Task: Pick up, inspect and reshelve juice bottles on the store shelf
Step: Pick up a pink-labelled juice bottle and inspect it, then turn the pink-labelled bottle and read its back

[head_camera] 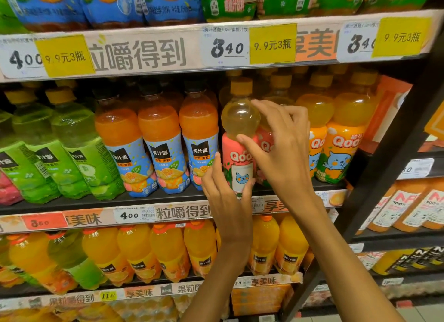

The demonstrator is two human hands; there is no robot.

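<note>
Head view: we hold the pink-labelled Qoo bottle (237, 139) upright at the middle shelf (144, 199) edge, left hand (225, 191) cupping its base, right hand (278, 148) pinching its shoulder; reshelving appears unfinished.

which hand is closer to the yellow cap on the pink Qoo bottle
Right. The right hand is up at the pink Qoo bottle's shoulder, fingers just below the yellow cap. The left hand is at the bottle's base, farther down.
</note>
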